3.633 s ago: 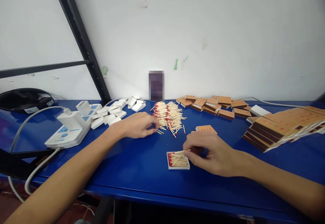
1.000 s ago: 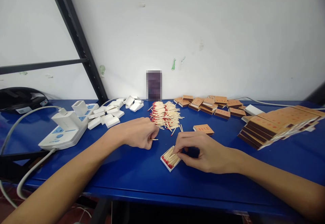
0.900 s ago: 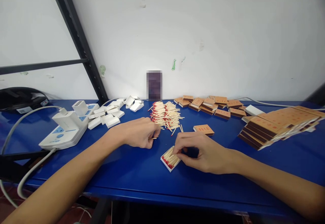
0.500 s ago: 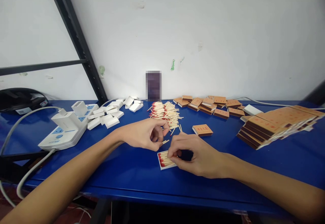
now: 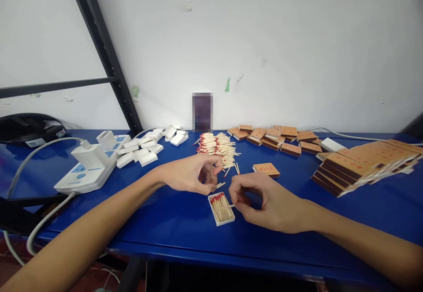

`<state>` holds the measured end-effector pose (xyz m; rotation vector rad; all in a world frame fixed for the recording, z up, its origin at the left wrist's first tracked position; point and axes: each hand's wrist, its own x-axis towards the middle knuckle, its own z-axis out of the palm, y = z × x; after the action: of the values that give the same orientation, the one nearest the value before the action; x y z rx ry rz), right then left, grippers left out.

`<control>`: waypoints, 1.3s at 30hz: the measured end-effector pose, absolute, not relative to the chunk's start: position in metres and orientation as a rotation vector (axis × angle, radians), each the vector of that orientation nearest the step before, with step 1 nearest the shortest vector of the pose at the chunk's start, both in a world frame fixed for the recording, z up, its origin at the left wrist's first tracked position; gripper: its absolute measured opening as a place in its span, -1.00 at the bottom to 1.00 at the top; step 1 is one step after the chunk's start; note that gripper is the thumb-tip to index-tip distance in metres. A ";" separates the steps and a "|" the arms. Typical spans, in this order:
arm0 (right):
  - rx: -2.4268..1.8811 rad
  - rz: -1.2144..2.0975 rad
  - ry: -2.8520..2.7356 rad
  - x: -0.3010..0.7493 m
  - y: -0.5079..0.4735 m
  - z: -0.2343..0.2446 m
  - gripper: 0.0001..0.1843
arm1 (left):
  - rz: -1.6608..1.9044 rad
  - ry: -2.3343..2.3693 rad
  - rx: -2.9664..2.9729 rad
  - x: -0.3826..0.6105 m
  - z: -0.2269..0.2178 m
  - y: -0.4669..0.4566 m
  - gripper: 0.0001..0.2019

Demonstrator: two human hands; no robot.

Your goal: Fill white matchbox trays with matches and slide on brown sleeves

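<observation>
A white matchbox tray [image 5: 217, 222] full of red-headed matches [image 5: 222, 208] lies on the blue table in front of me. Just right of it, my right hand [image 5: 261, 201] pinches a single match whose stick reaches over the tray's right side. My left hand [image 5: 194, 175] is curled above and left of the tray, finger and thumb closed, with a couple of pale matchsticks [image 5: 220, 185] showing at the fingertips. Behind my hands is a big heap of loose matches [image 5: 218, 148]. A closed matchbox [image 5: 266, 170] rests beyond my right hand.
Several white trays [image 5: 145, 146] are piled at left, beside a power strip [image 5: 86, 181] with chargers and cables. Orange matchbox sleeves [image 5: 291, 149] lie scattered at back right, with a stacked block of them [image 5: 357, 164] farther right. A dark rack post [image 5: 102, 45] rises at left.
My right hand has drawn back to the right off the tray, uncovering it, and a match now shows at its fingertips. The tray has turned slightly. My left hand has barely moved.
</observation>
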<state>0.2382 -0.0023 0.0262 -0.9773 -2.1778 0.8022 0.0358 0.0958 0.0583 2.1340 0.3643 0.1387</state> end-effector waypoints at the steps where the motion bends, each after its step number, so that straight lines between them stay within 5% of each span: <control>1: -0.991 0.841 -2.176 0.239 -0.002 0.026 -0.86 | 0.141 0.361 2.138 0.036 0.058 0.096 -0.78; 8: -1.045 1.158 -2.088 0.241 0.003 0.027 -0.86 | 0.135 0.339 2.108 0.036 0.054 0.096 -0.78; 16: -0.973 1.125 -1.943 0.234 0.009 0.015 -0.86 | 0.077 0.351 2.077 0.035 0.051 0.099 -0.80; 23: -1.012 0.725 -2.132 0.236 0.000 0.019 -0.93 | 0.088 0.329 2.060 0.035 0.054 0.098 -0.74; 29: -1.213 0.186 -2.403 0.221 -0.013 0.013 -0.52 | 0.203 0.316 2.170 0.036 0.058 0.094 -0.76; 34: -1.216 0.178 -2.388 0.220 -0.011 0.007 -0.72 | 0.213 0.324 2.217 0.038 0.055 0.094 -0.71; 39: -1.275 0.171 -2.307 0.224 -0.009 0.009 -0.61 | 0.262 0.290 2.268 0.040 0.051 0.091 -0.70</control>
<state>0.2243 -0.0089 0.0091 -1.2748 -2.3069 0.1707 0.0404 0.0909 0.0506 2.2685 0.2901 0.2615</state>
